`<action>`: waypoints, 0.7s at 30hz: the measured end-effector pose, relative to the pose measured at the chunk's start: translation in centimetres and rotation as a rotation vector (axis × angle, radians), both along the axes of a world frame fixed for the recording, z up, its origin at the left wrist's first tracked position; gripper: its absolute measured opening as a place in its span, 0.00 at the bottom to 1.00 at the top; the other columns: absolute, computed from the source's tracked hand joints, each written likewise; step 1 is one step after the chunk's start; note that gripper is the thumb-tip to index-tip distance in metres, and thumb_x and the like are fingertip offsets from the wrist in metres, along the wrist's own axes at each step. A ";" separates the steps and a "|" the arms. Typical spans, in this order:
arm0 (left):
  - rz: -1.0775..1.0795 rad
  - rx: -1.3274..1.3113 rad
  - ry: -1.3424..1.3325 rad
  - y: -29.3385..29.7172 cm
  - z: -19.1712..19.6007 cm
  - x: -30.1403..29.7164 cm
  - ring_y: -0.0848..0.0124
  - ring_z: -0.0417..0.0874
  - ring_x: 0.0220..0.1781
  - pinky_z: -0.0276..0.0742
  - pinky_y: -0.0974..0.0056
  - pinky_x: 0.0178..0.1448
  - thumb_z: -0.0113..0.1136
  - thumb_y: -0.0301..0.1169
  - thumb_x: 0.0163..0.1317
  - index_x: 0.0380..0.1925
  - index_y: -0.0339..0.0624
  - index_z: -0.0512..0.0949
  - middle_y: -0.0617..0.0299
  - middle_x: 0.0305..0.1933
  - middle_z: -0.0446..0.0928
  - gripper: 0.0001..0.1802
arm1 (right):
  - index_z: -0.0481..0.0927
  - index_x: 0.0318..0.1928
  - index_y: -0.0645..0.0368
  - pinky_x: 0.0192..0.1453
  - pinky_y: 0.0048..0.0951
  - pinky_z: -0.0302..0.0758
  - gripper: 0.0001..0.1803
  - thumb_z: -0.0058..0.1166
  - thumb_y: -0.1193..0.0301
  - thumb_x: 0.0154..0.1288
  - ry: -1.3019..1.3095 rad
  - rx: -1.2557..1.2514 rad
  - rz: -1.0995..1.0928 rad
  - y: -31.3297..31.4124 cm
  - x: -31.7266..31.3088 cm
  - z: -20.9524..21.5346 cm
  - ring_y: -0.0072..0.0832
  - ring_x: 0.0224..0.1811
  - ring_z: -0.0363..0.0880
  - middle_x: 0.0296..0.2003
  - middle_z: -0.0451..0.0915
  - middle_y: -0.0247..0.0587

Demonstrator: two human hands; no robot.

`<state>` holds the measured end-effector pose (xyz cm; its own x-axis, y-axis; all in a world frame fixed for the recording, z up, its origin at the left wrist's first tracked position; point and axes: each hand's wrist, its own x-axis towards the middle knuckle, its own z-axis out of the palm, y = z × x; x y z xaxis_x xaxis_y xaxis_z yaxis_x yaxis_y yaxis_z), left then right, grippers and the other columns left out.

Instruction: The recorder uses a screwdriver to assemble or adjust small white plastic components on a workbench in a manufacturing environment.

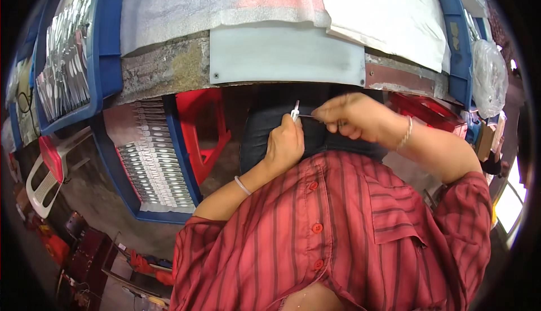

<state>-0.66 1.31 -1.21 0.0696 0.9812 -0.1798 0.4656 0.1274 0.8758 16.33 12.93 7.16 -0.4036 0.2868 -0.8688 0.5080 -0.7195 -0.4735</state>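
My left hand (285,144), with a pale bracelet at its wrist, is closed around a small slim white-and-silver piece (295,111). The piece stands up out of the fingertips, above my lap, and its exact kind is too small to make out. From the right my right hand (352,116) reaches across, its fingers pinched on a thin dark rod (306,116). The rod's far end meets the white-and-silver piece, or passes just beside it. Slight blur covers my right fingers.
Ahead lies a bench edge with a grey metal plate (287,54) and white cloths (383,12). Blue trays of slim metal pieces stand at far left (107,46) and below the bench (183,159). Near them are a red stool (205,136) and a clear plastic bag (488,80) at right.
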 end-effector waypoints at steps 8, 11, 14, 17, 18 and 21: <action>0.011 0.037 -0.173 0.1 0.2 0.3 0.42 0.78 0.25 0.72 0.47 0.26 0.48 0.27 0.68 0.29 0.31 0.66 0.42 0.21 0.75 0.10 | 0.80 0.47 0.62 0.22 0.30 0.73 0.17 0.57 0.72 0.55 -0.087 1.247 0.698 -1.0 -0.5 3.4 0.33 0.24 0.79 0.30 0.79 0.51; 0.015 0.009 -0.129 0.4 0.9 0.3 0.42 0.78 0.25 0.71 0.47 0.25 0.48 0.27 0.68 0.29 0.31 0.66 0.41 0.21 0.74 0.10 | 0.80 0.47 0.63 0.28 0.35 0.76 0.17 0.56 0.72 0.56 -0.151 1.289 1.304 -1.7 -1.5 4.8 0.36 0.29 0.82 0.33 0.80 0.48; 0.019 -0.018 -0.042 0.5 0.6 0.4 0.41 0.77 0.23 0.70 0.47 0.24 0.47 0.27 0.68 0.29 0.31 0.66 0.40 0.19 0.73 0.10 | 0.81 0.45 0.62 0.25 0.31 0.73 0.14 0.55 0.73 0.58 -0.082 1.205 1.001 -1.6 -1.2 2.3 0.33 0.23 0.78 0.29 0.80 0.45; 0.021 0.001 0.000 0.3 0.2 0.2 0.41 0.77 0.23 0.69 0.46 0.24 0.47 0.26 0.67 0.29 0.31 0.65 0.39 0.18 0.72 0.10 | 0.80 0.40 0.61 0.20 0.24 0.67 0.09 0.51 0.70 0.67 -0.108 -0.040 -0.066 -0.1 -1.2 2.5 0.17 0.18 0.68 0.26 0.81 0.38; 0.022 0.009 -0.002 0.2 0.2 0.1 0.40 0.77 0.23 0.69 0.46 0.24 0.47 0.26 0.67 0.30 0.31 0.65 0.39 0.17 0.71 0.09 | 0.80 0.40 0.61 0.20 0.24 0.67 0.09 0.51 0.70 0.67 -0.104 -0.036 -0.065 -0.1 -1.1 2.6 0.17 0.18 0.68 0.26 0.81 0.38; 0.008 0.040 -0.056 0.3 0.1 0.4 0.40 0.77 0.23 0.69 0.46 0.24 0.47 0.26 0.67 0.29 0.31 0.65 0.39 0.18 0.72 0.09 | 0.76 0.42 0.61 0.18 0.23 0.67 0.09 0.52 0.69 0.66 -0.056 -0.204 -0.192 -0.1 -0.4 2.9 0.19 0.16 0.69 0.26 0.80 0.40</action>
<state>-0.24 1.56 -1.16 0.0706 0.9882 -0.1360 0.4150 0.0949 0.9049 15.95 12.79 10.03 -0.3089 0.1706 -0.9357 0.3743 -0.8826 -0.2845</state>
